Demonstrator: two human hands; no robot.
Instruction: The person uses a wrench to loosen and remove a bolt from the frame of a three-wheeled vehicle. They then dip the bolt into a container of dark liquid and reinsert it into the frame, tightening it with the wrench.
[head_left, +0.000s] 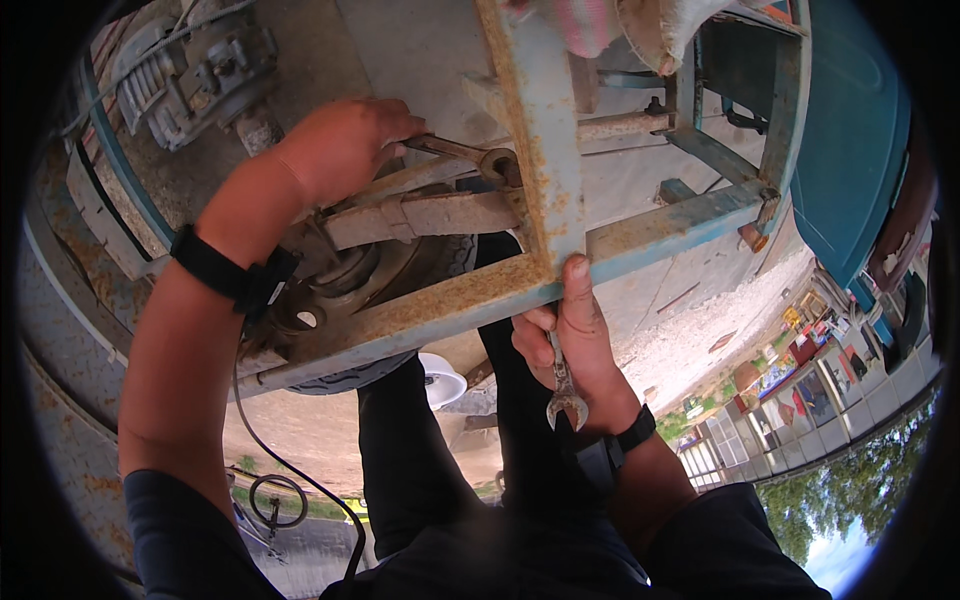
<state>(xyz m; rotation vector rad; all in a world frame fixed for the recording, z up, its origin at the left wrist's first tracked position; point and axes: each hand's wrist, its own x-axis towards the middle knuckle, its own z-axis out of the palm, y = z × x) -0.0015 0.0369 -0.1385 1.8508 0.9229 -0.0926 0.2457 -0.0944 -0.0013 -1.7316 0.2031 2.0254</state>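
Before me is a rusty, blue-painted steel vehicle frame (420, 304). My left hand (352, 146) reaches over the side rail and grips the shank of a combination wrench (446, 146). That wrench's ring end lies by the inner face of the cross member (551, 135), above the end of a leaf spring (427, 217); whether it is seated on a nut, I cannot tell. Below the rail, my right hand (589, 341) holds a second wrench (564, 375), open jaw pointing back towards me. Its far end is hidden behind the rail. My right thumb presses against the rail's outer face.
A tyre (356, 375) and wheel hub (345, 274) sit under the frame. A finned metal gearbox or engine casing (202, 82) is at upper left. Sacks (581, 26) rest on top, a teal panel (847, 150) stands right, and a black cable (300, 472) hangs by my left arm.
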